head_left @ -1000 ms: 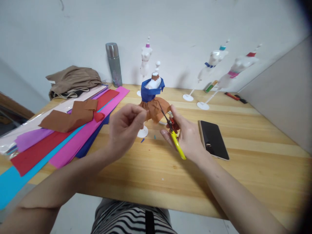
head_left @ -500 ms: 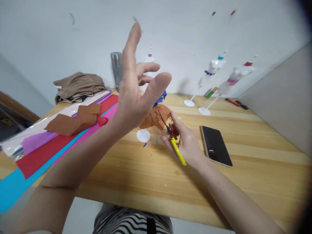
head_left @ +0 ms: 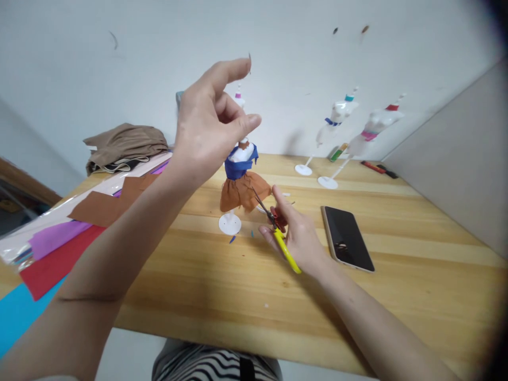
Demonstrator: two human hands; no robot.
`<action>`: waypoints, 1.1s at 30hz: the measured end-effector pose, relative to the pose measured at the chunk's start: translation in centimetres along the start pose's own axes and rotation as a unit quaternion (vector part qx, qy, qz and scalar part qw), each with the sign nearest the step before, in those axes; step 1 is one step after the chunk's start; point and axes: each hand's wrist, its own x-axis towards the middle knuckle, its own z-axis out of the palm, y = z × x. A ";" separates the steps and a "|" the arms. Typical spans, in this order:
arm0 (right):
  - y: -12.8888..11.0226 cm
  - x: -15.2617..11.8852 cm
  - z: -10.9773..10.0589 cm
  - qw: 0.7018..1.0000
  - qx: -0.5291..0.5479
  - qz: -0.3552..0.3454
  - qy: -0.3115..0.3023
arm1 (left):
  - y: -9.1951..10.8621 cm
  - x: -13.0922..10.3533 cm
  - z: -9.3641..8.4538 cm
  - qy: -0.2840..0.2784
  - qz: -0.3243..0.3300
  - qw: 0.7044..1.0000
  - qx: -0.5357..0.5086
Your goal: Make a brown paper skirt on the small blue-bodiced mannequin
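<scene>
My left hand (head_left: 210, 121) is raised in front of the small mannequin, with thumb and index finger apart and the other fingers curled. A thin dark sliver shows at the index fingertip; I cannot make out what it is. My right hand (head_left: 297, 233) grips yellow-handled scissors (head_left: 286, 251), their narrow blades beside the brown cloth skirt (head_left: 240, 191). This skirt, gathered at the waist, and a blue cloth top (head_left: 238, 168) dress the mannequin, which stands upright on a round white base (head_left: 229, 224). My left hand covers part of the space behind it.
A phone (head_left: 348, 238) lies right of my right hand. Two more mannequins (head_left: 342, 110) (head_left: 383, 123) stand behind on the right. Coloured cloth (head_left: 59, 241), a brown piece (head_left: 107, 203) and a folded garment (head_left: 127, 143) lie left. Small scraps (head_left: 232, 239) dot the wooden table (head_left: 238, 296).
My left hand has lowered its index finger and turned, exposing more of the mannequin's blue top. My right hand still holds the scissors beside the skirt. The view has shifted slightly.
</scene>
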 end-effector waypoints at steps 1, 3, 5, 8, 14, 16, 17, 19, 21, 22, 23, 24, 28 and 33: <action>0.0 0.0 0.0 1.000 0.003 0.005 0.000 | -0.3 0.1 -0.2 -0.005 0.008 1.000 0.000; -0.1 0.0 0.1 1.000 0.016 0.022 -0.001 | -0.9 0.4 -0.6 -0.013 0.018 1.000 0.005; 0.0 0.0 0.1 0.998 0.043 0.043 -0.005 | -1.8 0.9 -1.0 -0.027 0.026 0.999 0.007; 0.3 0.0 0.3 0.990 0.127 0.062 0.001 | -3.8 2.0 -2.0 -0.045 0.074 0.996 -0.035; 1.9 0.0 1.4 0.959 0.278 0.059 -0.012 | -7.9 4.0 -4.0 -0.115 0.150 0.980 -0.056; 2.2 0.1 1.8 0.958 0.281 0.056 -0.032 | -8.4 4.1 -4.1 -0.119 0.164 0.977 -0.062; 2.3 0.2 2.0 0.959 0.277 0.052 -0.039 | -8.6 4.2 -4.1 -0.120 0.169 0.976 -0.069; 2.4 0.5 2.2 0.962 0.266 0.035 -0.051 | -8.8 4.2 -3.9 -0.118 0.173 0.974 -0.083; 2.2 0.8 2.3 0.965 0.255 0.011 -0.059 | -9.0 4.3 -3.7 -0.117 0.179 0.973 -0.089; 2.2 1.0 2.3 0.966 0.250 -0.001 -0.064 | -9.1 4.4 -3.6 -0.116 0.185 0.972 -0.089; 2.2 1.3 2.3 0.967 0.246 -0.011 -0.069 | -9.2 4.5 -3.5 -0.116 0.188 0.972 -0.086; 2.2 1.5 2.3 0.967 0.245 -0.020 -0.072 | -9.2 4.6 -3.4 -0.116 0.190 0.971 -0.083; 2.6 2.1 2.4 0.961 0.257 -0.038 -0.089 | -9.0 4.7 -3.2 -0.110 0.180 0.974 -0.083; 3.1 2.2 2.2 0.959 0.260 -0.045 -0.106 | -8.7 5.1 -3.0 -0.126 0.174 0.972 -0.094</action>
